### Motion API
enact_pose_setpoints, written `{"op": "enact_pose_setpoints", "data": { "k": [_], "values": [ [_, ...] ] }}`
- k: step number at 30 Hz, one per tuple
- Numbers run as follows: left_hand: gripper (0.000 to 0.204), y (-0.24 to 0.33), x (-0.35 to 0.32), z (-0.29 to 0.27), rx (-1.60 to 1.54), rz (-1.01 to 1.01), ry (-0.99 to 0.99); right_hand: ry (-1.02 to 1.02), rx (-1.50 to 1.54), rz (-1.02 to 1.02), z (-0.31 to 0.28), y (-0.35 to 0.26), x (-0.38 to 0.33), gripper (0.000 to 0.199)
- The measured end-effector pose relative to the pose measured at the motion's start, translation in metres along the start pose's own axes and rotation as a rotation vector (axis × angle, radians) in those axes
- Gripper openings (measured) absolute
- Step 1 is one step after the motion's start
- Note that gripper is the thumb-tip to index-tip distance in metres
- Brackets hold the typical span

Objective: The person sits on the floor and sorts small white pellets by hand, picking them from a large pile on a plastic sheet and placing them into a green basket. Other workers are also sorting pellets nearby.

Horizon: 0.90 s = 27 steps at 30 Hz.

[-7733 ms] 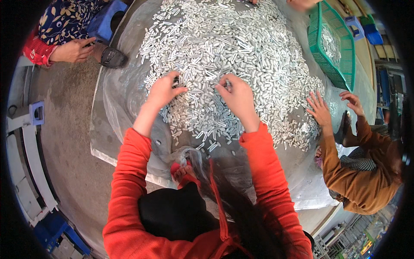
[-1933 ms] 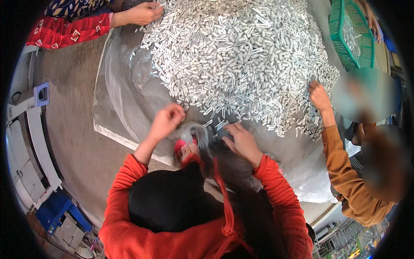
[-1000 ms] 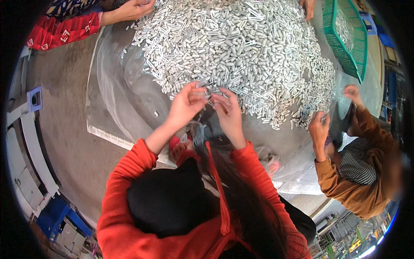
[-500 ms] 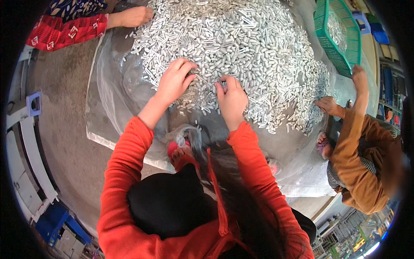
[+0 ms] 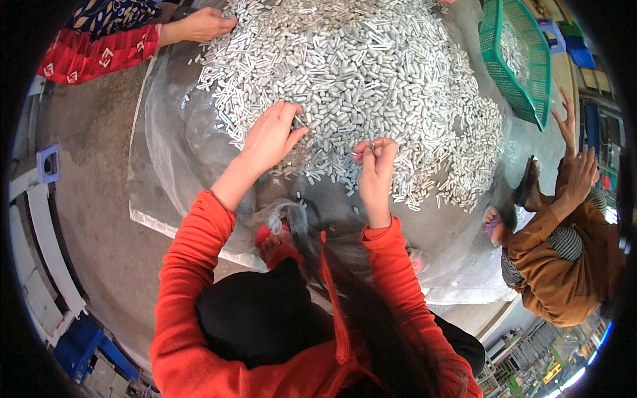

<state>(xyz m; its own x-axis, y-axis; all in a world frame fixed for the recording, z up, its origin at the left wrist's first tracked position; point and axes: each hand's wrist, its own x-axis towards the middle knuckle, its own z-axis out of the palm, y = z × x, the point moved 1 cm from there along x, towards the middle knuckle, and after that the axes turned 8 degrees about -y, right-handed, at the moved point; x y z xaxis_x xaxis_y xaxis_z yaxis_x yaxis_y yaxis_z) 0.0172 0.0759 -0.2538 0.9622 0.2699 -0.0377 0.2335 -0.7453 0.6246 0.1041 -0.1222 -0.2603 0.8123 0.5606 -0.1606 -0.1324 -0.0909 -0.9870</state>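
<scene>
A broad heap of small silver-grey, capsule-shaped pieces (image 5: 358,79), metallic in look, is spread over a clear plastic sheet (image 5: 179,142). At the heap's near left edge lies my left hand (image 5: 271,136), thumb apart from the fingers, fingertips among the pieces. My right hand (image 5: 378,167) is raised a little over the near edge, its thumb and fingers pinched together. A small silvery piece seems to show between those fingertips, mostly hidden by them. Several loose pieces lie on the sheet between my hands and my body.
A green plastic basket (image 5: 490,46) with similar pieces stands at the far right. Beside it a person in a brown sleeve (image 5: 531,239) sits with raised hands. Another person's hand (image 5: 202,25), red-sleeved, touches the heap at far left. A blue-and-white stool (image 5: 48,164) is at left.
My right hand has drawn back to the right and toward me, fingers pinched. My left hand has shifted slightly nearer. The brown-sleeved person's hands have left the basket and heap.
</scene>
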Motion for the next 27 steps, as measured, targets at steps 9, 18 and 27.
{"op": "enact_pose_setpoints", "data": {
  "k": [9,18,27],
  "values": [
    [0.018,-0.022,0.004,-0.005,-0.249,-0.084,0.038,0.000,-0.920,-0.181,0.013,-0.019,0.030,0.021],
    [0.013,-0.036,-0.014,-0.023,-0.540,-0.210,0.082,-0.014,-0.078,0.112,-0.002,-0.018,0.020,0.013],
    [0.014,-0.021,-0.003,-0.012,-0.849,-0.277,-0.112,-0.080,0.869,0.264,-0.021,-0.032,0.007,0.018]
  ]
}}
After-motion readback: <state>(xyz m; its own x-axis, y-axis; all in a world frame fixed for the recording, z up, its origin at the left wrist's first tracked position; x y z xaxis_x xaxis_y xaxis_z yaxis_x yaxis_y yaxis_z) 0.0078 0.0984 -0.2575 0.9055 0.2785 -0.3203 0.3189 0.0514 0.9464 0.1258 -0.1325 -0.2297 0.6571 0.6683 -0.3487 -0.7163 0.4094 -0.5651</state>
